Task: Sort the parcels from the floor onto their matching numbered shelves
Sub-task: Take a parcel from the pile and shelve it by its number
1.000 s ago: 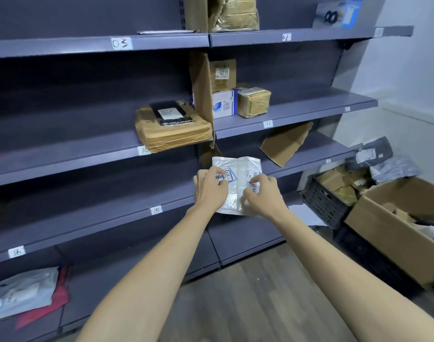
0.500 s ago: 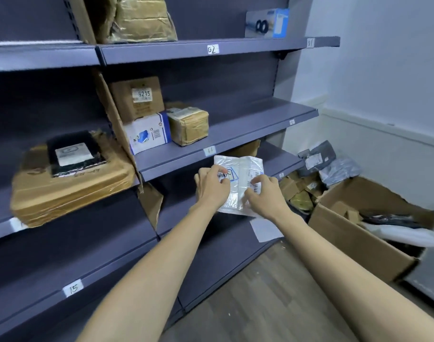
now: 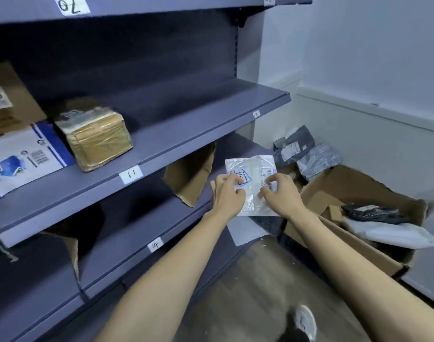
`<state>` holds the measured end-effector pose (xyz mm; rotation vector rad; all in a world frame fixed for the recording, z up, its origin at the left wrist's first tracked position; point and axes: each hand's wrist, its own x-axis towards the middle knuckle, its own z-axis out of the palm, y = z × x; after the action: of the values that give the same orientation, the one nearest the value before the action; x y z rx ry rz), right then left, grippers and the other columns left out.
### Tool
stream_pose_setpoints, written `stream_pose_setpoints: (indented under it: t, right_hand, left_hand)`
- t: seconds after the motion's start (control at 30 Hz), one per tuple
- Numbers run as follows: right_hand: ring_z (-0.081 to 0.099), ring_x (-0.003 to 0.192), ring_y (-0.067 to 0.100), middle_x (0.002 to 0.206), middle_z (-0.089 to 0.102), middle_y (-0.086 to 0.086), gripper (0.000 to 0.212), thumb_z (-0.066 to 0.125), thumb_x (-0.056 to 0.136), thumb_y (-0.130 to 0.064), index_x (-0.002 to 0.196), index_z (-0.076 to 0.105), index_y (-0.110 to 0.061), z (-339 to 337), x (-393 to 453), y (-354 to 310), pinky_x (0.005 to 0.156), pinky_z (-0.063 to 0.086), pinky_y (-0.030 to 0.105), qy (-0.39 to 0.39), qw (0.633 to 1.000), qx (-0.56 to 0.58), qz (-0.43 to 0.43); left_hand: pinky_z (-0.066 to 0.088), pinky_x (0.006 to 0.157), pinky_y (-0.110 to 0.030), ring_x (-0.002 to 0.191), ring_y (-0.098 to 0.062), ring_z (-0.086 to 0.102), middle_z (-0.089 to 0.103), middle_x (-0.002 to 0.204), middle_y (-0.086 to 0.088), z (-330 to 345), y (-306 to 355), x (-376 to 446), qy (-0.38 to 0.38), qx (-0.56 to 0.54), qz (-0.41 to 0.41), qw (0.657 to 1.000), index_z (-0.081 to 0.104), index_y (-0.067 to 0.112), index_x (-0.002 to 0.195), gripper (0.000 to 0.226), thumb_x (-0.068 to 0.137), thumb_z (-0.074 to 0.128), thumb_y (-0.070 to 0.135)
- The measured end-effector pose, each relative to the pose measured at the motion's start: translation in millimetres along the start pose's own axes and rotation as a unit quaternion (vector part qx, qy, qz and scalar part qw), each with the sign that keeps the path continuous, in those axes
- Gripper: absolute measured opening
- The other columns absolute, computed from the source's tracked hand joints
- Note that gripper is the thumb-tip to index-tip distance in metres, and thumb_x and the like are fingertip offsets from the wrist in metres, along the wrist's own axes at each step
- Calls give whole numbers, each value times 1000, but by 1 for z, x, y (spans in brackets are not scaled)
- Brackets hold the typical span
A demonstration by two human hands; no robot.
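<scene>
Hands meet on a clear plastic parcel (image 3: 250, 183) held upright in the air just right of the shelf label 14 (image 3: 155, 245) and below label 12 (image 3: 256, 114), the left hand (image 3: 227, 196) and right hand (image 3: 281, 197) each pinching its lower half in a closed grip, with a cardboard box (image 3: 359, 193) beyond.

I hold a flat white plastic mailer (image 3: 254, 183) upright in front of me, face toward me, its printed barcode label on the right and a blue-outlined mark with a handwritten number on the left. My left hand (image 3: 227, 195) pinches its left side and my right hand (image 3: 281, 196) pinches its right. It hangs in the air just off the front edge of the shelf tagged 14 (image 3: 154, 245), below the shelf tagged 12 (image 3: 256, 114).
</scene>
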<state>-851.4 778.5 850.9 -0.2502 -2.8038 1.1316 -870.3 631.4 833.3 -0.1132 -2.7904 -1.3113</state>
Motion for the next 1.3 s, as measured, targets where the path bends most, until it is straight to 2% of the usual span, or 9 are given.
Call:
stream_pose_setpoints:
  t: [0.17, 0.4, 0.67, 0.73, 0.87, 0.97, 1.03, 1.1, 1.3]
  right_hand:
    - [53, 117, 31, 127, 56, 15, 28, 60, 86, -21, 111, 62, -7, 0, 122, 37, 103, 40, 41, -55, 998, -7, -44]
    - [49, 122, 27, 135, 50, 11, 32, 55, 92, -16, 122, 56, -7, 11, 236, 73, 100, 35, 30, -178, 979, -29, -99]
    - [49, 123, 29, 133, 54, 12, 32, 57, 91, -15, 121, 58, -4, 120, 294, 74, 100, 37, 31, -275, 949, 9, -151]
    - [46, 125, 30, 135, 53, 13, 35, 57, 91, -16, 123, 57, -4, 157, 302, 73, 101, 38, 33, -287, 942, 13, -175]
    - [39, 127, 33, 140, 49, 11, 42, 52, 94, -24, 133, 51, -9, 225, 320, 75, 104, 35, 39, -287, 921, -42, -262]
    - [29, 138, 33, 157, 27, 12, 49, 37, 101, -36, 146, 38, -15, 269, 340, 77, 113, 22, 41, -246, 886, -123, -372]
    - [16, 146, 30, 164, 8, 10, 55, 26, 103, -41, 154, 21, -20, 291, 354, 69, 119, 10, 42, -235, 872, -170, -394]
    - [12, 147, 30, 164, 1, 9, 58, 21, 103, -44, 156, 13, -23, 305, 365, 59, 120, 7, 43, -241, 866, -199, -391]
    - [30, 133, 34, 147, 29, 14, 53, 30, 100, -46, 147, 32, -23, 315, 370, 53, 112, 20, 44, -193, 879, -176, -399]
  left_hand:
    - [28, 100, -19, 125, -22, 41, 44, 133, -6, 51, 4, 92, 62, -27, -63, 996, 60, 18, 121, 35, 90, 51, 4]
    - [34, 104, -28, 122, -24, 45, 48, 128, -10, 107, -2, 163, 176, -67, -185, 965, 54, 13, 121, 37, 86, 53, 0]
    - [28, 101, -20, 128, -21, 36, 42, 134, -4, 121, -72, 188, 210, -43, -281, 935, 52, 17, 125, 38, 88, 53, 6]
    - [33, 106, -29, 125, -25, 42, 46, 134, -5, 121, -101, 197, 221, -25, -299, 928, 52, 20, 126, 38, 89, 53, 11]
    - [42, 102, -36, 122, -30, 51, 52, 137, -8, 122, -160, 221, 210, 33, -309, 927, 47, 23, 136, 44, 93, 52, 25]
    - [28, 116, -35, 142, -28, 31, 30, 157, -8, 126, -200, 241, 192, 147, -279, 929, 26, 22, 154, 63, 98, 44, 43]
    - [12, 121, -37, 150, -25, 11, 7, 165, -6, 121, -220, 258, 181, 221, -283, 916, 9, 24, 157, 67, 101, 34, 49]
    - [5, 122, -38, 151, -23, 3, 0, 165, -2, 111, -233, 272, 184, 242, -296, 906, 8, 30, 157, 67, 100, 31, 56]
    - [12, 120, -44, 145, -32, 10, 10, 157, -10, 104, -246, 283, 226, 253, -316, 886, 21, 36, 153, 59, 99, 35, 55]
